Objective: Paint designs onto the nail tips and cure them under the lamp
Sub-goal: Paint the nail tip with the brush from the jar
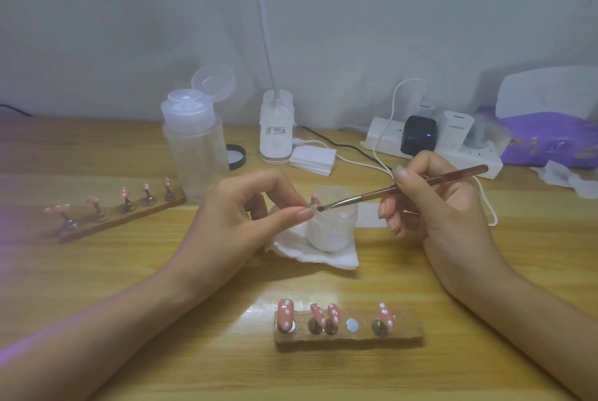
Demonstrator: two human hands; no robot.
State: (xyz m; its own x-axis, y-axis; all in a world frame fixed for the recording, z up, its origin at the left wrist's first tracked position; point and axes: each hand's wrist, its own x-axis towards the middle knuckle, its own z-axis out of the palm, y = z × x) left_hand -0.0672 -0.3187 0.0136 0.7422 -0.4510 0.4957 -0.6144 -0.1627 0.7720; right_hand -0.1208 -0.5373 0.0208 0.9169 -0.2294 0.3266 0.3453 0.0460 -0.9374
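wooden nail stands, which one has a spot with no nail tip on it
The near wooden stand: a bare silver disc shows among its pink dotted tips. The far left stand has a tip on every post.

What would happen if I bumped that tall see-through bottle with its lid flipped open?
The bottle is tall and narrow, so it would probably tip rather than slide. It looks like thin clear plastic, so likely light and unlikely to shatter. Its flip lid stands open, so any liquid inside might spill.

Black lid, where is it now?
Head view, left of centre, far back: the black lid lies between the clear bottle and the lamp base.
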